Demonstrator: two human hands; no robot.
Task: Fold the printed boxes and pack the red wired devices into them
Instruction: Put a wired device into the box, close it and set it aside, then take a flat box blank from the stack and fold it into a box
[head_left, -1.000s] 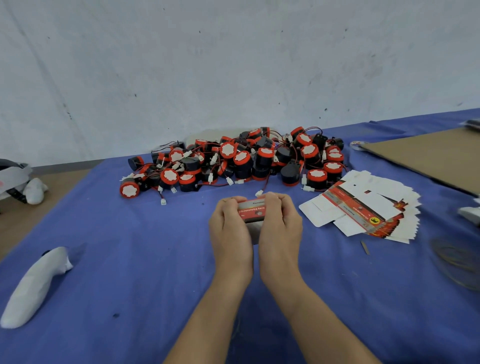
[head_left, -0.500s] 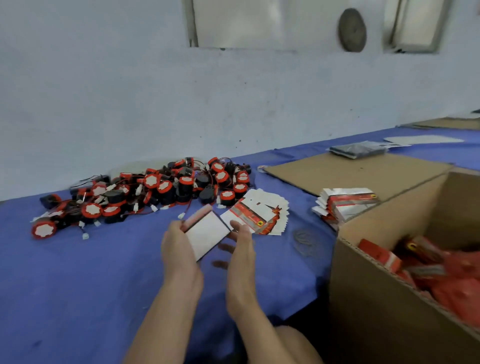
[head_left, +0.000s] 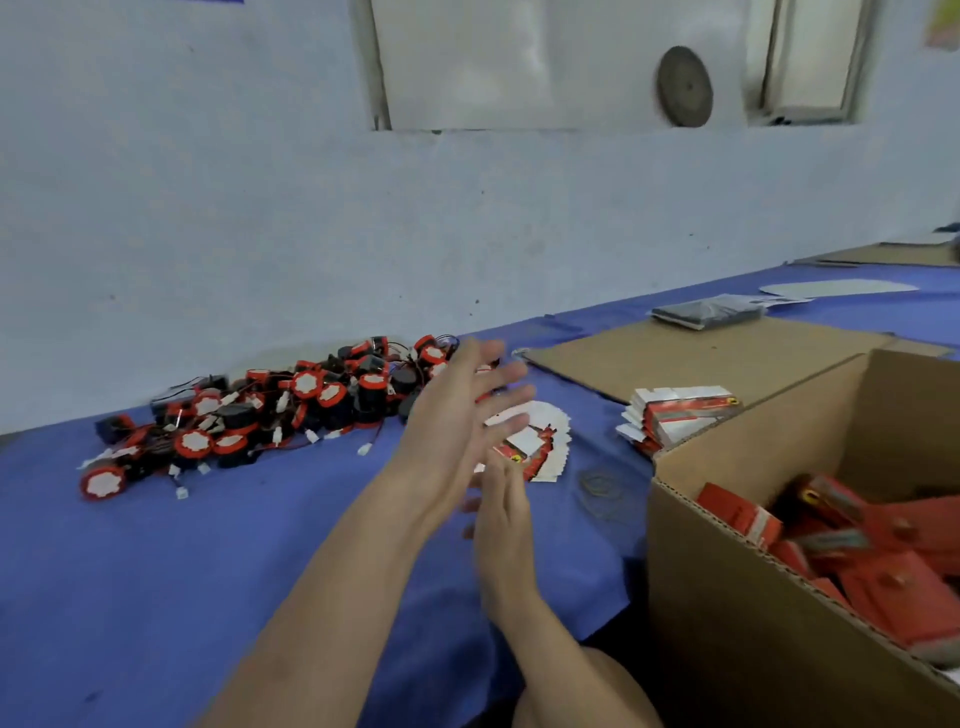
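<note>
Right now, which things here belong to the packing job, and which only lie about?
For the job:
pile of red wired devices
fanned flat boxes
second stack of flat boxes
carton of packed boxes

Lying about:
cardboard sheet
thin dark loops
dark packet

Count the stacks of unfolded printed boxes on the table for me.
2. A fanned stack lies partly behind the left hand; a bundled stack sits right of it, beside the cardboard carton. The carton may hide more.

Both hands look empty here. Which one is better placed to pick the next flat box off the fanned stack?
Probably the right hand: open, low, fingertips next to the fanned flat boxes. The left hand, also open, is raised and blurred, nearer the red devices.
</note>
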